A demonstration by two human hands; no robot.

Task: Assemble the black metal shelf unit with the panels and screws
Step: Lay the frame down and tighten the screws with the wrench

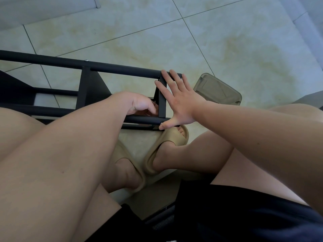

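Pale floor tiles (227, 41) with yellowish stains and dark joints fill the upper half of the frame. At the middle, the fingers (167, 81) of the right hand (180, 103) are spread straight and lie flat against the flat black strip (162, 109) that closes the end of the shelf frame (122, 69). The thumb tip presses on the lower rod (143, 120), just beside a small silver screw (161, 123).

The left hand (139, 104) sits just left of the strip. Its fingers (152, 107) curl inward between the rods and their tips are hidden behind the strip, so I cannot tell whether they pinch anything.

The shelf frame lies on its side on the floor and runs out of view at the left edge. A second screw (86, 60) shows on its upper rod. The dark panels at centre left are in shadow and hard to make out.

To the right of the right hand lies a cloudy plastic lid (218, 89), its near edge covered by the wrist. Below the frame are two beige sandals (167, 145), the toe of one tucked under the lower rod. Bare legs and dark shorts (244, 215) fill the bottom of the frame.
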